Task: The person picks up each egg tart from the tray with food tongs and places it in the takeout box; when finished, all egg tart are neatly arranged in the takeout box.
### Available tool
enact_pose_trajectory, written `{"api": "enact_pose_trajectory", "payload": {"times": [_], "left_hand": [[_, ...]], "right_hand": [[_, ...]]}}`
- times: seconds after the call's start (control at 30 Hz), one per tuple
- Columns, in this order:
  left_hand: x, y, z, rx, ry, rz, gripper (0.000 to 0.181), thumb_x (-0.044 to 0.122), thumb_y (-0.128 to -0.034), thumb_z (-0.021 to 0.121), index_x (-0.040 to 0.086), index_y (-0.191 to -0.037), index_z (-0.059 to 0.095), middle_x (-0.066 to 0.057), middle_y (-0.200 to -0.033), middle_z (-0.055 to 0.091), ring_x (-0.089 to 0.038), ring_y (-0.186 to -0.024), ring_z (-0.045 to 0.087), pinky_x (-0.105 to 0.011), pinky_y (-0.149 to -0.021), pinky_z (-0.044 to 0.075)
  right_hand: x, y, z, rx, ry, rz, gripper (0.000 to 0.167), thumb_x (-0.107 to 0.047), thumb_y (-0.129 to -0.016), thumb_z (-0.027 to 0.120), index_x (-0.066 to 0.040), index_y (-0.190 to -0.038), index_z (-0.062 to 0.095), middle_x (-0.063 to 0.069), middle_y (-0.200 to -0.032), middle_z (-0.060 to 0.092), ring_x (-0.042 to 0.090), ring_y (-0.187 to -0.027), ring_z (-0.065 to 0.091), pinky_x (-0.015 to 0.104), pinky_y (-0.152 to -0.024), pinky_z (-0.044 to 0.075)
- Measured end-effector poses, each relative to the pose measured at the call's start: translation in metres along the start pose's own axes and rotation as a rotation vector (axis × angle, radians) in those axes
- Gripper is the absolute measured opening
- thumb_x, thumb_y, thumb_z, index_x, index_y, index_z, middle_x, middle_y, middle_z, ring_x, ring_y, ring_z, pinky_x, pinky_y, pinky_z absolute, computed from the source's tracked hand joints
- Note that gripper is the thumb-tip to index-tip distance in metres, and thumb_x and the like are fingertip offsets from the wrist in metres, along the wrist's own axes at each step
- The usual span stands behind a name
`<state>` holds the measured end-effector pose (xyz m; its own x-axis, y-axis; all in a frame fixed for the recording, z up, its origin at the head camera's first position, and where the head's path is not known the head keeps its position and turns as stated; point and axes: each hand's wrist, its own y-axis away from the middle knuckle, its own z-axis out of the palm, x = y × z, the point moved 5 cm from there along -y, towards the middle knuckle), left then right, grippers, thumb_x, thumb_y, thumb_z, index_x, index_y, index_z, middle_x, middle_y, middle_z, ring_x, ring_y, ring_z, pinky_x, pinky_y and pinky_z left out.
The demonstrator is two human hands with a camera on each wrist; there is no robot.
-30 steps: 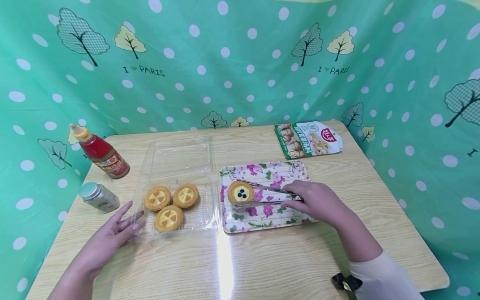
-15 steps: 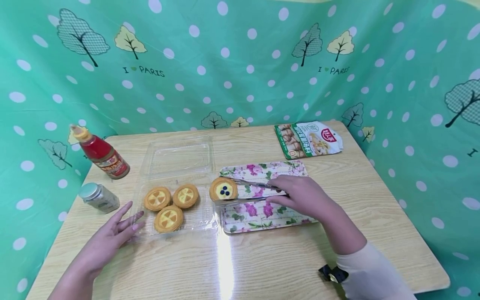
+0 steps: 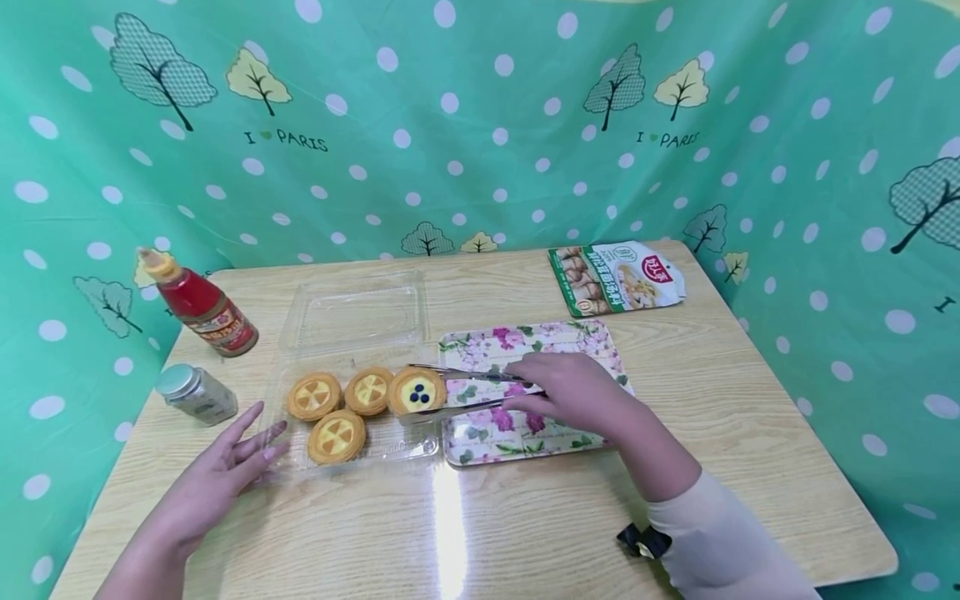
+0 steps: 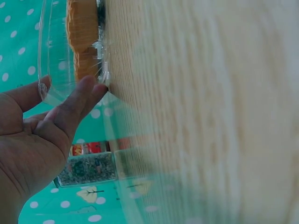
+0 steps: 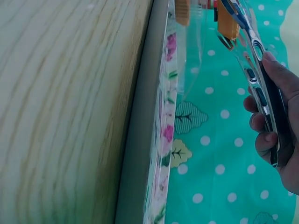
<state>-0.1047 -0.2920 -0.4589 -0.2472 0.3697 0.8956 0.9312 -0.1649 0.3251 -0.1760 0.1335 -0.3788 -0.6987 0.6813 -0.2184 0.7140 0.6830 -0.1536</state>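
My right hand (image 3: 573, 392) grips metal tongs (image 5: 264, 88), which lie on either side of an egg tart (image 3: 417, 392) topped with several blueberries. That tart is over the right side of a clear plastic container (image 3: 390, 437), beside the tart with yellow wedges (image 3: 368, 392); in the right wrist view it is raised between the tong tips. Two more wedge-patterned tarts, a left one (image 3: 314, 397) and a front one (image 3: 337, 437), sit in the container. My left hand (image 3: 225, 467) touches the container's left edge with spread, fairly straight fingers (image 4: 70, 107).
A floral tray (image 3: 495, 433) lies right of the container, whose lid (image 3: 356, 312) is folded back. A red sauce bottle (image 3: 210, 308) and a small seasoning jar (image 3: 197, 394) stand at the left. A food packet (image 3: 618, 279) lies at the back right.
My right hand has moved left, carrying the blueberry tart in the tongs from above the tray to over the container's right side. The left hand stays at the container's edge.
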Motion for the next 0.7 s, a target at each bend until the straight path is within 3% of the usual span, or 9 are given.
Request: {"api": "enact_pose_trajectory", "payload": {"times": [0.23, 0.5, 0.7], "left_hand": [[-0.001, -0.001, 0.000, -0.003, 0.000, -0.004, 0.080, 0.029, -0.1039, 0.050, 0.014, -0.158, -0.007, -0.025, -0.156, 0.026, 0.006, -0.113, 0.056, -0.016, -0.086, 0.051], [-0.001, 0.000, -0.001, -0.007, 0.005, -0.002, 0.079, 0.030, -0.1040, 0.049, 0.014, -0.158, -0.006, -0.024, -0.156, 0.026, 0.007, -0.114, 0.055, -0.016, -0.086, 0.051], [-0.001, 0.001, -0.001, -0.007, 0.011, 0.005, 0.079, 0.029, -0.1042, 0.049, 0.014, -0.158, -0.006, -0.025, -0.156, 0.025, 0.007, -0.114, 0.055, -0.017, -0.086, 0.051]], "right_hand": [[-0.010, -0.012, 0.004, -0.005, 0.014, -0.071, 0.049, -0.055, -0.094, 0.056, -0.017, -0.123, 0.067, -0.004, -0.112, 0.071, 0.012, -0.097, 0.068, 0.033, -0.082, 0.057], [-0.015, -0.023, 0.012, -0.019, 0.019, -0.093, 0.044, -0.056, -0.093, 0.057, -0.021, -0.118, 0.068, -0.011, -0.097, 0.069, 0.004, -0.076, 0.061, 0.027, -0.068, 0.054], [-0.020, -0.028, 0.017, -0.024, 0.019, -0.116, 0.042, -0.053, -0.092, 0.061, -0.020, -0.117, 0.069, -0.010, -0.099, 0.070, 0.005, -0.077, 0.063, 0.027, -0.069, 0.055]]}}
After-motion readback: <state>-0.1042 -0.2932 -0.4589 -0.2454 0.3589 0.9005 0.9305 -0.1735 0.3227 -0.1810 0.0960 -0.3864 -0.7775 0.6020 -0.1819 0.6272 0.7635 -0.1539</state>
